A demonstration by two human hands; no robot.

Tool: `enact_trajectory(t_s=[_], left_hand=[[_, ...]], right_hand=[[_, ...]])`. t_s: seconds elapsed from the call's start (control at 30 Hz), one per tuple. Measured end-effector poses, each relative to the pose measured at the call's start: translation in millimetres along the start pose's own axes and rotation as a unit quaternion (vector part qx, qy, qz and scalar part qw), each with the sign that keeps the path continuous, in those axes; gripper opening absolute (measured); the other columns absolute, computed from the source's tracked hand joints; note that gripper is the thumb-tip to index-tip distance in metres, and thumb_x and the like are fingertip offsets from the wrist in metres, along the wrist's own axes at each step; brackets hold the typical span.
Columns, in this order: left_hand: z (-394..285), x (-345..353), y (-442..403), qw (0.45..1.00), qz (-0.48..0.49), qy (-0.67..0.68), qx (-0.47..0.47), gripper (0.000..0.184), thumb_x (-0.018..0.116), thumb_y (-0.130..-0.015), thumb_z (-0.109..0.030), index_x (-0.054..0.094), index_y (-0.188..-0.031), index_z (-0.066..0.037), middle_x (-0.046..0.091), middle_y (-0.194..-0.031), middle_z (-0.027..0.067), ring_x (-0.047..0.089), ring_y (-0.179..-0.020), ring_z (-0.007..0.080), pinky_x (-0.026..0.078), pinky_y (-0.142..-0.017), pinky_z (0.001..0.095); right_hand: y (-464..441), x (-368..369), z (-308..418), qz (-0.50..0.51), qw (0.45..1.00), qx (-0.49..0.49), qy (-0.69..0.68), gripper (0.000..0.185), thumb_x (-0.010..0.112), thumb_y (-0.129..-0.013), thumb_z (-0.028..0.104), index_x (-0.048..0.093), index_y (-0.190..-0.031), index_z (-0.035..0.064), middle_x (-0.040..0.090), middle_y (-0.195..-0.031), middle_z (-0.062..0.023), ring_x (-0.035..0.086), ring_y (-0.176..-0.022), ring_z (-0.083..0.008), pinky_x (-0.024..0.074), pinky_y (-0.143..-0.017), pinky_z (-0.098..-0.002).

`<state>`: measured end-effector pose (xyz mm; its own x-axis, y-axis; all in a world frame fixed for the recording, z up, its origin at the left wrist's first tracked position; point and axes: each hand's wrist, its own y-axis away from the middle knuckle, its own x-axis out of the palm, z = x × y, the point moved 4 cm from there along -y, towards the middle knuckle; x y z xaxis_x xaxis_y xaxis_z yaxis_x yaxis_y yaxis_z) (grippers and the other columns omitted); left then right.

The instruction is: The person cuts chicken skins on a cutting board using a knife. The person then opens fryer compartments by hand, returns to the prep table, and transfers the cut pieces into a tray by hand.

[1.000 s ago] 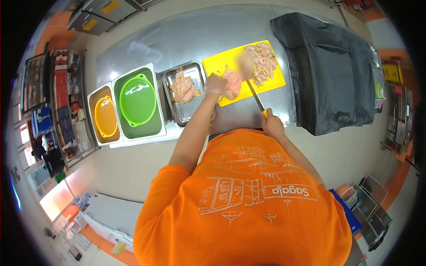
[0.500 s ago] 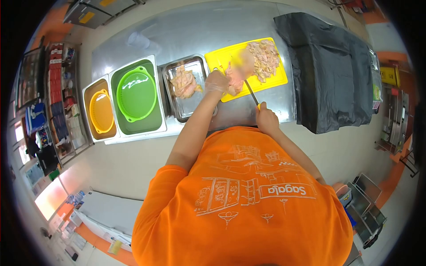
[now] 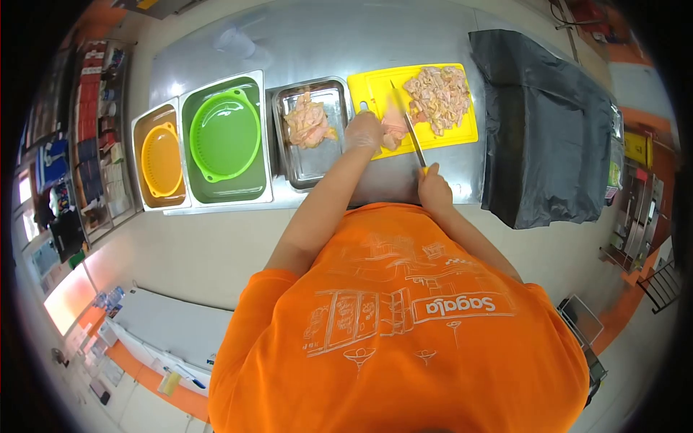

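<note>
On the yellow cutting board (image 3: 372,88) lies a piece of raw, pale pink chicken meat (image 3: 393,133). My left hand (image 3: 363,132), in what looks like a clear plastic glove, grips the left side of this piece, its fingertips partly hidden. My right hand (image 3: 435,189) is wrapped around the yellow handle of a knife (image 3: 416,144). The blade points away from me, along the right side of the piece. A heap of cut chicken (image 3: 438,97) covers the board's right part. More raw chicken (image 3: 309,121) sits in a metal tray (image 3: 312,167) left of the board.
Left of the tray, a green basket (image 3: 224,137) and an orange basket (image 3: 162,160) sit in metal pans on the steel table (image 3: 310,43). Black plastic sheeting (image 3: 545,130) covers something at the right. A clear container (image 3: 235,43) stands at the back.
The view has shifted slightly. The knife has moved relative to the chicken, and its blade shows longer beside the piece. My left hand keeps its hold on the chicken.
</note>
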<state>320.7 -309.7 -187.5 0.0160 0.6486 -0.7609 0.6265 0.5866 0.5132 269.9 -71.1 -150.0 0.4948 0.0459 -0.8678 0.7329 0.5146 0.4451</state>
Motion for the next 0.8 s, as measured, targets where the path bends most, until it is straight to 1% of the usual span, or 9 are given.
enact_trajectory(t_s=[0.07,0.17,0.27,0.37,0.47,0.53,0.67,0.77,0.8], left_hand=[[-1,0,7,1.000,0.000,0.000,-0.002,0.045,0.073,-0.090,-0.045,0.077,-0.102,-0.001,0.074,-0.108,0.0208,0.073,-0.102,0.0346,0.058,-0.087,0.0428],[-10,-16,15,0.999,0.033,-0.005,-0.011,0.040,0.076,-0.087,-0.036,0.075,-0.107,-0.002,0.074,-0.114,0.0192,0.073,-0.106,0.0333,0.058,-0.088,0.0416],[-5,-8,11,0.999,0.034,0.006,-0.011,0.043,0.080,-0.084,-0.038,0.075,-0.108,-0.003,0.074,-0.114,0.0190,0.072,-0.106,0.0341,0.058,-0.089,0.0418],[-2,-2,7,0.999,0.023,0.033,-0.029,0.045,0.081,-0.081,-0.039,0.075,-0.108,-0.003,0.074,-0.114,0.0192,0.072,-0.107,0.0346,0.058,-0.090,0.0425],[-9,-13,22,0.997,0.042,0.050,-0.034,0.040,0.077,-0.085,-0.036,0.075,-0.108,-0.004,0.074,-0.112,0.0190,0.072,-0.106,0.0338,0.057,-0.092,0.0425],[-21,-29,40,0.998,0.028,0.046,0.021,0.036,0.073,-0.088,-0.035,0.076,-0.105,-0.003,0.074,-0.106,0.0207,0.072,-0.101,0.0358,0.056,-0.088,0.0436],[-3,-7,30,0.965,-0.104,0.240,0.031,0.026,0.068,-0.094,-0.027,0.069,-0.100,-0.001,0.075,-0.100,0.0193,0.072,-0.089,0.0300,0.055,-0.081,0.0415],[10,24,8,0.885,-0.076,0.452,0.081,0.025,0.056,-0.104,-0.025,0.061,-0.104,-0.001,0.071,-0.092,0.0138,0.071,-0.088,0.0239,0.056,-0.083,0.0345],[8,24,4,0.861,-0.087,0.488,0.110,0.023,0.054,-0.106,-0.023,0.058,-0.106,-0.001,0.069,-0.088,0.0122,0.070,-0.083,0.0217,0.056,-0.078,0.0340]], right_hand=[[11,4,-8,0.022,1.000,0.014,0.008,0.043,0.050,-0.105,0.039,0.049,-0.107,-0.0041,0.070,-0.080,-0.0289,0.070,-0.077,-0.0486,0.0574,-0.069,-0.0563],[-37,7,18,-0.046,0.998,-0.042,-0.014,0.044,0.050,-0.105,0.040,0.048,-0.110,-0.0042,0.070,-0.083,-0.0291,0.070,-0.078,-0.0486,0.0570,-0.071,-0.0570],[-64,-13,46,-0.048,0.997,-0.038,-0.035,0.044,0.050,-0.105,0.039,0.048,-0.113,-0.0041,0.070,-0.084,-0.0303,0.070,-0.078,-0.0492,0.0570,-0.071,-0.0572],[-34,-4,15,-0.019,0.998,-0.041,-0.033,0.044,0.050,-0.105,0.040,0.048,-0.113,-0.0033,0.069,-0.083,-0.0313,0.070,-0.078,-0.0506,0.0568,-0.070,-0.0581],[17,2,-25,0.023,0.999,-0.023,-0.015,0.042,0.049,-0.105,0.041,0.047,-0.110,-0.0015,0.069,-0.082,-0.0320,0.069,-0.077,-0.0520,0.0553,-0.068,-0.0602],[34,-3,-38,0.068,0.998,-0.008,-0.013,0.041,0.049,-0.106,0.040,0.046,-0.108,-0.0007,0.069,-0.081,-0.0318,0.068,-0.075,-0.0521,0.0547,-0.066,-0.0607],[23,-23,-35,-0.024,0.999,-0.031,-0.034,0.038,0.050,-0.106,0.037,0.046,-0.106,0.0000,0.068,-0.077,-0.0311,0.068,-0.072,-0.0513,0.0544,-0.065,-0.0604],[15,-27,-33,-0.042,0.997,-0.032,-0.056,0.037,0.050,-0.106,0.036,0.046,-0.106,0.0000,0.067,-0.075,-0.0307,0.068,-0.071,-0.0510,0.0543,-0.064,-0.0600],[18,-27,-31,-0.041,0.996,-0.027,-0.071,0.037,0.051,-0.106,0.036,0.046,-0.106,-0.0001,0.067,-0.075,-0.0306,0.067,-0.071,-0.0510,0.0542,-0.064,-0.0599]])
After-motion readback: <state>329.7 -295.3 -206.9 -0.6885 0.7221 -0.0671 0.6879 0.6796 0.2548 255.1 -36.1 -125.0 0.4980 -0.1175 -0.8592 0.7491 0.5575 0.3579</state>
